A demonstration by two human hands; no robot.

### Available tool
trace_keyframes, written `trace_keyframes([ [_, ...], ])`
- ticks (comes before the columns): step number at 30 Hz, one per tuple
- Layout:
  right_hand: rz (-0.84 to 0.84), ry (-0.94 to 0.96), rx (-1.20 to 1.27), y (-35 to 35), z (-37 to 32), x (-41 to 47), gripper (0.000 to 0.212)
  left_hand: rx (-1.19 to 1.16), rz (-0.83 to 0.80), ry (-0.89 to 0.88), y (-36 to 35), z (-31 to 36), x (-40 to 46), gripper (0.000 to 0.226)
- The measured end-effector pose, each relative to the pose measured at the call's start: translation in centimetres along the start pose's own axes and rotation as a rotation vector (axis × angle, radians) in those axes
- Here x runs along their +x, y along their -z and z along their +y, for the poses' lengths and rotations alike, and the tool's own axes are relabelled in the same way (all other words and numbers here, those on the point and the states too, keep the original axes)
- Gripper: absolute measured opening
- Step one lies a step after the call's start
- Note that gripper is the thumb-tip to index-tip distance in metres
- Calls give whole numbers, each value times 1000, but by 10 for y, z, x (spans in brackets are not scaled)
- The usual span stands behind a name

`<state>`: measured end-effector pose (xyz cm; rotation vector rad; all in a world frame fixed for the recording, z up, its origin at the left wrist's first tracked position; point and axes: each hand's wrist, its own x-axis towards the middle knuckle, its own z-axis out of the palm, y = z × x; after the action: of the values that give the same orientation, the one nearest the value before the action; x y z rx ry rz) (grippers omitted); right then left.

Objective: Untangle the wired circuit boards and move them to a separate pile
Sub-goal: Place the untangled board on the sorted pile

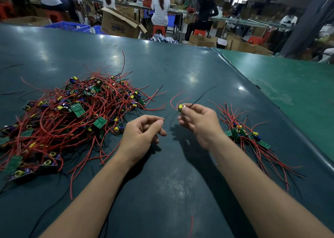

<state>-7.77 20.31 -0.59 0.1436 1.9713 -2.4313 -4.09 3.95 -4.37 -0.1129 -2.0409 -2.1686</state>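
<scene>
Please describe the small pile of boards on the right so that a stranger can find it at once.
On the dark green table, look just right of the right hand. The small pile lies there, near the table's edge. Unlike the big tangled heap on the left, it holds few boards, with wires fanned out.

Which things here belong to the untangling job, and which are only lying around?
Job:
- tangled pile
- sorted pile
- board pinched by right hand
- left hand, holding nothing

Lying about:
- loose red wire
- cardboard box
- blue crates
</scene>
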Motion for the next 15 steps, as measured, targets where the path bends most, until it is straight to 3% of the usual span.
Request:
trace_keyframes([
  [5,92,-94,5,-26,-13,75,8,35,-12,0,-1,-1,0,7],
  [8,200,-144,45,-44,-7,104,21,20,-13,5,0,-2,1,7],
  [10,310,-248,45,-51,2,108,16,14,-13,4,0,-2,1,8],
  [12,389,-249,-131,-60,7,106,9,17,-13,8,0,0,2,7],
  [15,305,114,-718,-85,6,91,14,23,-6,9,-1,2,3,9],
])
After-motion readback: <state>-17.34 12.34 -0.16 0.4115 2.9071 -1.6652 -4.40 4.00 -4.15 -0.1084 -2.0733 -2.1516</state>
